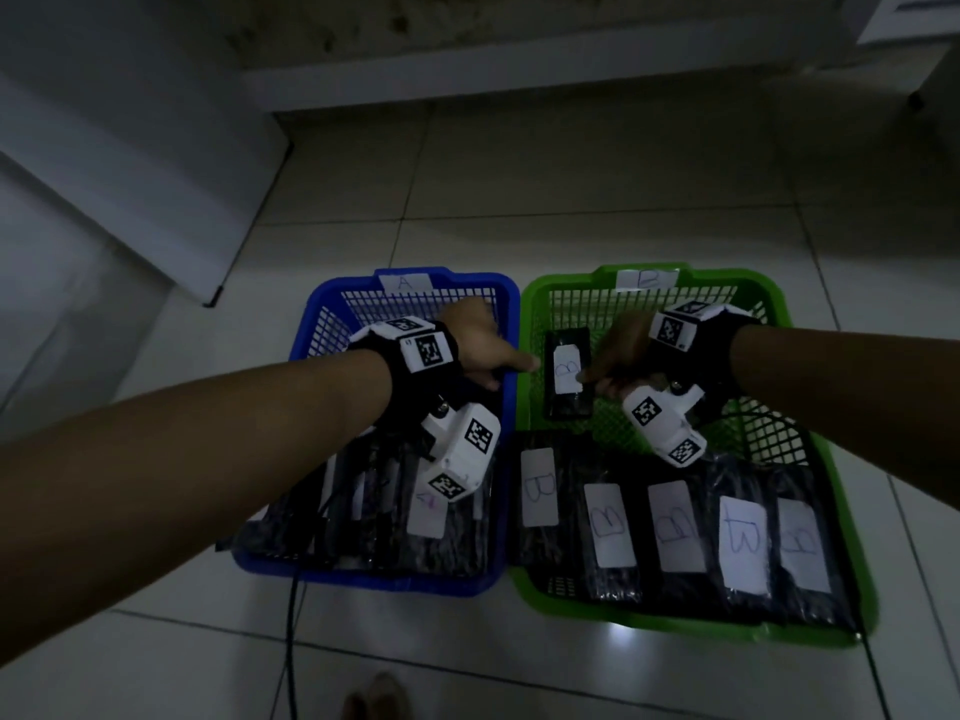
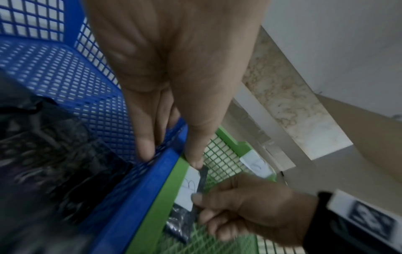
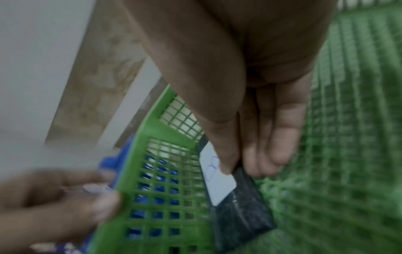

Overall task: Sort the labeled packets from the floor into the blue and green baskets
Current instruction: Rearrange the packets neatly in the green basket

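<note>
The blue basket, tagged A, stands left of the green basket, tagged B, on the tiled floor. My right hand pinches a black packet with a white B label, low inside the green basket's far left part. The right wrist view shows thumb and fingers on that packet. My left hand grips the blue basket's right rim, fingers inside and thumb outside. Several A packets lie in the blue basket. A row of several B packets fills the green basket's near half.
A black cable runs along the floor below the blue basket. Toes show at the bottom edge. A white panel slants at the left and a low step crosses the back.
</note>
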